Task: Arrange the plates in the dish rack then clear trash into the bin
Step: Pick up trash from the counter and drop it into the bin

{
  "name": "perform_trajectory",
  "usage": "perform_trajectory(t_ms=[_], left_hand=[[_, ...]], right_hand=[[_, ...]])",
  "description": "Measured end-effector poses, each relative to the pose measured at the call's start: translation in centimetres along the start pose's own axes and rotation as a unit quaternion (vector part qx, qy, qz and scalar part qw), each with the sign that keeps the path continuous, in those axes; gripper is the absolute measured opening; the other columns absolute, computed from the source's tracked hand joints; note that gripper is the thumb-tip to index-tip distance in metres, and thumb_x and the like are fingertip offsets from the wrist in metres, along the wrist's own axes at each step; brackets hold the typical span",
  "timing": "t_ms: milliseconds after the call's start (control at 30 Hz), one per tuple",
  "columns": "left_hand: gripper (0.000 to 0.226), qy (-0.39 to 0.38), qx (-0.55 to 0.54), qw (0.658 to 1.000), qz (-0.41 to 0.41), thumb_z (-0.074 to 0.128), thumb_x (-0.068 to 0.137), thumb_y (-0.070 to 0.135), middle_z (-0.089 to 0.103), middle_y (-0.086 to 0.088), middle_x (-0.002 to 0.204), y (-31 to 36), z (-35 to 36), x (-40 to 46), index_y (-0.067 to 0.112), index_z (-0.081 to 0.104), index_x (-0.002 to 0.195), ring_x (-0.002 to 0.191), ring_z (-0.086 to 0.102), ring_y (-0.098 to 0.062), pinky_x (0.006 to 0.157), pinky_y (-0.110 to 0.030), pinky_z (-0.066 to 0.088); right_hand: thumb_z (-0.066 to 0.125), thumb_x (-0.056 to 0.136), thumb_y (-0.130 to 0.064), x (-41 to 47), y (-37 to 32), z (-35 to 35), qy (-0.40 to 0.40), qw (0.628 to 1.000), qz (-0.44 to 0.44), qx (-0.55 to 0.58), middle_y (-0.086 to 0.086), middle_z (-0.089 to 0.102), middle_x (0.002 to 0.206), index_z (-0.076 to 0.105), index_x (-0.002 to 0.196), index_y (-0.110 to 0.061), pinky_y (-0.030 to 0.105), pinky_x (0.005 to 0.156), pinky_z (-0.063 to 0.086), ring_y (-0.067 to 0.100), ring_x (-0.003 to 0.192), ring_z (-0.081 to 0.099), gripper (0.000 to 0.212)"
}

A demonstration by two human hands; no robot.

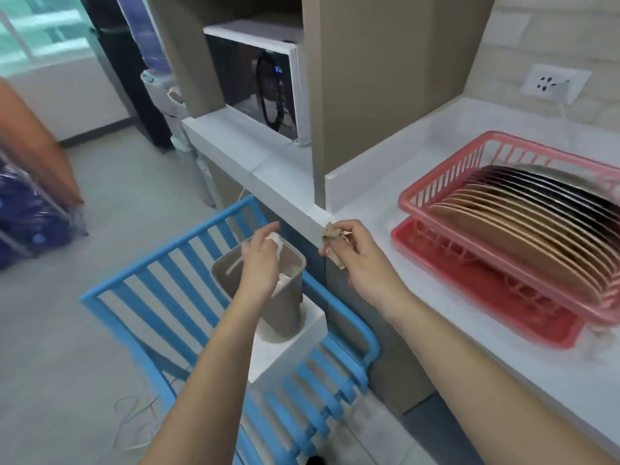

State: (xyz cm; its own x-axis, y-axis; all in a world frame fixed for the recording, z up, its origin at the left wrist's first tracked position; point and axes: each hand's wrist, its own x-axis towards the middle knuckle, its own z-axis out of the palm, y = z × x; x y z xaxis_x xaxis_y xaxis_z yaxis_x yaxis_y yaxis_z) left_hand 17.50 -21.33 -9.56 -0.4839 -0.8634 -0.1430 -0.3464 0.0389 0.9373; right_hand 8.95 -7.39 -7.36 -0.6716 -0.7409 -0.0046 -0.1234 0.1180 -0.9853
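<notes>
Plates done: the plates (523, 223) stand in a row on edge in the pink dish rack (436, 193) on the counter (375, 196), so we're on the trash step. Left hand (260, 263) is over the mouth of the grey bin (285, 303), which sits on a white block on the blue chair (174, 280); it seems to pinch a white scrap (275, 239), though blur makes the grip uncertain. Right hand (359, 260) grips a crumpled brown paper (333, 245), just right of the bin, not yet above it. Next: let the white scrap go into the bin, then shift the right hand left over the opening and drop the paper.
</notes>
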Motion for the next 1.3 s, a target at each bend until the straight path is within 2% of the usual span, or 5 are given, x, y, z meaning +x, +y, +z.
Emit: perform_trajectory(t_ms=[267,433,567,900,1300], left_hand=[[0.031,-0.066,0.199,0.977,-0.047,0.052,0.096,0.025,0.054,-0.003,0.131,-8.5,-3.4,8.7,0.03,0.049,0.126,0.101,0.061,-0.021,0.09,-0.039,0.054],[0.045,-0.164,0.364,0.916,-0.038,0.053,0.095,0.043,0.055,-0.003,0.134,-11.3,-4.3,11.5,0.028,0.045,0.136,0.111,0.059,-0.024,0.097,-0.041,0.049],[0.042,-0.129,0.331,0.933,-0.052,0.041,0.102,0.038,0.061,-0.004,0.132,-12.0,-4.9,12.3,0.024,0.043,0.141,0.114,0.06,-0.024,0.098,-0.039,0.048],[0.033,-0.061,0.283,0.957,-0.016,0.041,0.102,0.031,0.062,0.005,0.129,-10.9,-5.6,11.8,0.029,0.052,0.133,0.108,0.06,-0.015,0.09,-0.033,0.047],[0.039,-0.207,0.247,0.94,0.115,0.051,0.1,0.034,0.061,0.003,0.132,-6.0,2.0,4.1,0.02,0.056,0.136,0.119,0.057,-0.015,0.104,-0.036,0.044]], right_hand=[[0.046,0.097,-0.02,6.9,6.4,7.6,-0.016,0.988,0.151,-0.02,0.002,0.055,0.119,0.054,0.113,-0.025,0.025,0.07,0.043,0.014,0.09,0.054,0.019],[0.041,0.096,-0.004,10.6,7.9,11.2,-0.052,0.978,0.17,-0.109,0.007,0.032,0.13,0.046,0.13,-0.02,0.022,0.08,0.04,0.02,0.1,0.049,0.038],[0.052,0.091,-0.005,12.4,9.4,13.1,-0.079,0.969,0.115,-0.204,0.005,0.041,0.137,0.043,0.136,-0.022,0.036,0.108,0.038,0.024,0.124,0.044,0.049],[0.054,0.094,-0.025,11.2,11.0,12.9,-0.058,0.945,0.038,-0.32,-0.003,0.038,0.149,0.033,0.149,-0.027,0.04,0.112,0.033,0.021,0.134,0.028,0.058],[0.052,0.096,-0.028,0.7,10.4,1.1,-0.007,0.946,0.073,-0.317,-0.003,0.035,0.152,0.044,0.142,-0.029,0.033,0.117,0.02,0.017,0.141,0.025,0.047]])
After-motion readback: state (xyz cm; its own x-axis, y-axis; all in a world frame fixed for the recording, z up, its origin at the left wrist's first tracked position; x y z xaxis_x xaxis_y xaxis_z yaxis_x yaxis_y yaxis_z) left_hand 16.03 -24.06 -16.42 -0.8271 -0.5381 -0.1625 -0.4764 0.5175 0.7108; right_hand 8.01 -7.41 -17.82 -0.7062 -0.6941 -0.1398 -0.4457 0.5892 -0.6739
